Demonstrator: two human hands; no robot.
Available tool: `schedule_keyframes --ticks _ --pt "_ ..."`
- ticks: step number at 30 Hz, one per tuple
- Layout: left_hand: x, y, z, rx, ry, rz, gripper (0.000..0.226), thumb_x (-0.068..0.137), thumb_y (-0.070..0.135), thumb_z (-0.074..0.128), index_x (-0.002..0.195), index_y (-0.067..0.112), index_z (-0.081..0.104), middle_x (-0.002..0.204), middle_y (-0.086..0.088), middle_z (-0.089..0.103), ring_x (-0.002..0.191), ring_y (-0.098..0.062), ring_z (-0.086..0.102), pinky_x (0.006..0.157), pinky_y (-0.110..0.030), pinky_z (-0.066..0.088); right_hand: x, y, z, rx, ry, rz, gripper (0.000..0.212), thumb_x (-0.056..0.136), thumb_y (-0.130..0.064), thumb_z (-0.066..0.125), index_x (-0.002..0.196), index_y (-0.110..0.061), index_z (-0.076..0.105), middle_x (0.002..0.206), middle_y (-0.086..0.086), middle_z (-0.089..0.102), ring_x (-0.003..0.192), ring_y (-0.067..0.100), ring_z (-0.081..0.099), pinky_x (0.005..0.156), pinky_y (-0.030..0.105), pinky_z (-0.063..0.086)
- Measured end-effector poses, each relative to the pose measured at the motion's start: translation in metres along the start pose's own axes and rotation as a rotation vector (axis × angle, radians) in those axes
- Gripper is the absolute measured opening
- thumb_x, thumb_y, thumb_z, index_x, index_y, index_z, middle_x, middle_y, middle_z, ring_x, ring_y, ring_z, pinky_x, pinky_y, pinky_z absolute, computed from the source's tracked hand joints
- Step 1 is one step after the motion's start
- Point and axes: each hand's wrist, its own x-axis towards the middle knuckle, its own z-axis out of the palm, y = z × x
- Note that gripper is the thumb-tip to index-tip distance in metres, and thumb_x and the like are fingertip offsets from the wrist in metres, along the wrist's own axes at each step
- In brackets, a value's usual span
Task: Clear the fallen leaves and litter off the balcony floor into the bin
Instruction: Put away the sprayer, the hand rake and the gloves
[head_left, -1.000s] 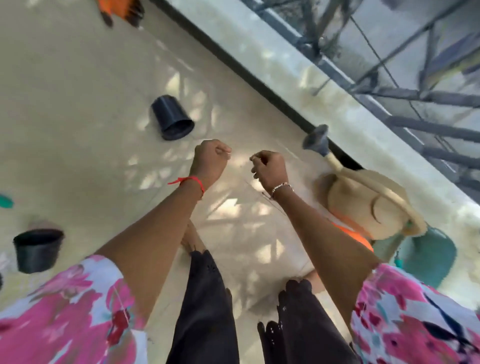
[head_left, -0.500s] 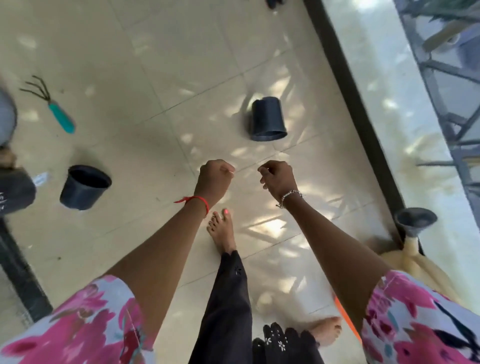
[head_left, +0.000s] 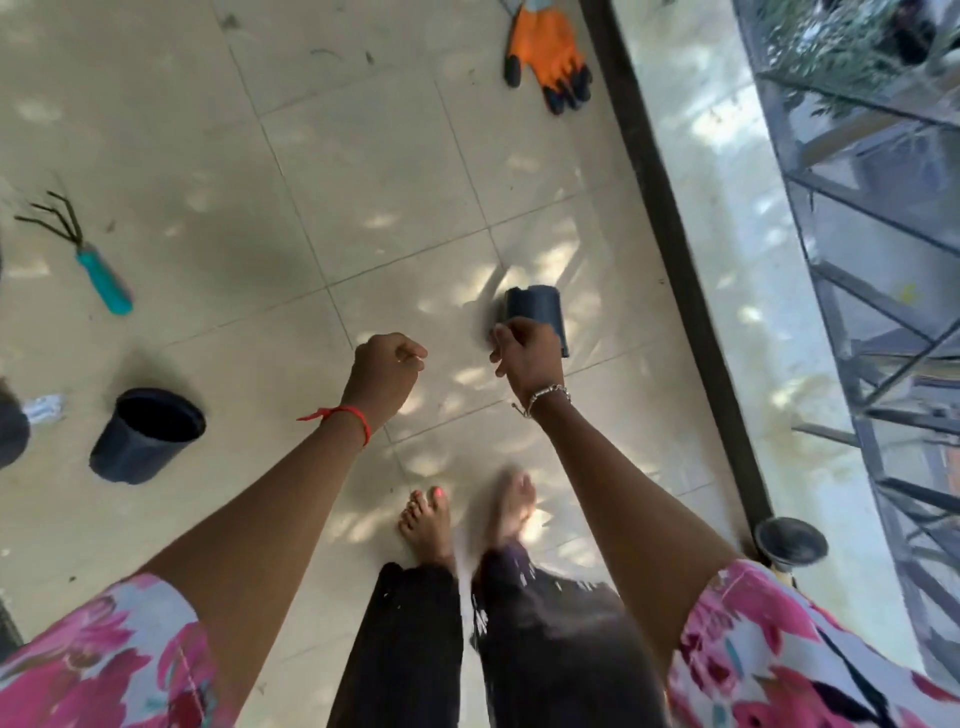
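Left hand (head_left: 387, 371) and right hand (head_left: 527, 358) each had the grip curled tight, nothing visible inside. Leaf scraps (head_left: 370, 57) lay near the orange glove (head_left: 548, 54), probably light and brittle, best pinched gently.

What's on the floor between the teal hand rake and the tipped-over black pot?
Only bare, sun-dappled tile lies between the hand rake and the tipped-over pot, per the head view.
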Motion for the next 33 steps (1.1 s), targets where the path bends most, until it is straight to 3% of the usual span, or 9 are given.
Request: schedule_keyframes --ticks 2,5,9,14,18,23,27,30,33 --pt "0.015 0.018 0.006 -0.005 -0.024 0.016 0.022 0.085 -0.008 0.048 0.094 -0.006 0.068 0.096 -0.024 0.068 0.093 -0.034 0.063 0.081 -0.026 0.045 0.014 -0.007 -0.006 0.013 0.036 0.013 0.023 0.09 -0.007 0.05 0.08 0.01 0.063 0.053 0.004 0.053 0.042 0.007 0.048 0.056 0.033 0.048" --pt "0.034 0.044 0.012 -0.016 -0.049 0.034 0.02 0.085 -0.008 0.05 0.092 -0.006 0.068 0.097 -0.023 0.068 0.095 -0.034 0.062 0.082 -0.026 0.046 0.031 -0.016 -0.018 0.009 0.041 0.018 0.023 0.088 -0.003 0.05 0.078 0.014 0.062 0.062 0.013 0.058 0.056 0.023 0.054 0.062 0.04 0.051" --pt "0.061 0.082 0.007 -0.028 -0.051 0.042 0.017 0.084 -0.008 0.053 0.091 -0.005 0.069 0.095 -0.023 0.069 0.093 -0.033 0.063 0.079 -0.026 0.045 0.053 -0.036 -0.04 -0.088 0.007 0.056 0.023 0.089 -0.005 0.05 0.079 0.009 0.065 0.069 0.018 0.064 0.056 0.026 0.056 0.053 0.028 0.048" --pt "0.098 0.13 -0.026 -0.072 0.016 0.064 0.018 0.084 -0.007 0.051 0.089 -0.003 0.068 0.091 -0.02 0.069 0.078 -0.021 0.059 0.057 -0.01 0.038 0.088 -0.079 -0.048 -0.225 -0.057 0.028 0.024 0.085 -0.017 0.052 0.07 -0.003 0.064 0.072 0.02 0.067 0.072 0.037 0.063 0.069 0.041 0.052" --pt "0.12 0.135 -0.077 -0.096 0.094 0.067 0.014 0.084 -0.003 0.056 0.089 -0.002 0.069 0.093 -0.019 0.069 0.084 -0.026 0.063 0.07 -0.018 0.039 0.112 -0.138 -0.025 -0.28 -0.099 -0.05 0.023 0.086 -0.017 0.054 0.078 0.0 0.067 0.082 0.025 0.068 0.079 0.039 0.062 0.078 0.047 0.051" --pt "0.138 0.1 -0.148 -0.136 0.145 -0.067 0.017 0.083 -0.003 0.057 0.094 -0.004 0.07 0.102 -0.019 0.07 0.102 -0.029 0.062 0.082 -0.021 0.041 0.124 -0.206 0.039 -0.3 -0.172 -0.165 0.032 0.082 -0.028 0.054 0.082 0.001 0.068 0.079 0.024 0.069 0.068 0.032 0.059 0.077 0.046 0.052" --pt "0.137 0.037 -0.208 -0.186 0.188 -0.205 0.02 0.086 -0.004 0.052 0.096 -0.005 0.07 0.106 -0.019 0.069 0.106 -0.027 0.062 0.09 -0.023 0.042 0.121 -0.24 0.115 -0.281 -0.235 -0.194 0.02 0.087 -0.015 0.057 0.082 0.001 0.067 0.055 0.009 0.06 0.038 0.001 0.048 0.054 0.028 0.042" --pt "0.134 -0.013 -0.255 -0.246 0.237 -0.313 0.022 0.087 -0.001 0.049 0.095 -0.003 0.07 0.105 -0.018 0.069 0.106 -0.027 0.062 0.09 -0.027 0.046 0.11 -0.252 0.176 -0.345 -0.313 -0.178 0.016 0.088 -0.014 0.057 0.075 -0.007 0.064 0.05 0.001 0.055 0.034 0.0 0.046 0.051 0.024 0.038" --pt "0.135 -0.066 -0.305 -0.294 0.294 -0.381 0.021 0.085 -0.003 0.051 0.095 -0.006 0.069 0.105 -0.022 0.068 0.104 -0.03 0.062 0.088 -0.029 0.046 0.096 -0.271 0.24 -0.428 -0.396 -0.177 0.018 0.088 -0.013 0.057 0.08 0.001 0.065 0.052 0.004 0.056 0.039 0.003 0.05 0.057 0.032 0.045"
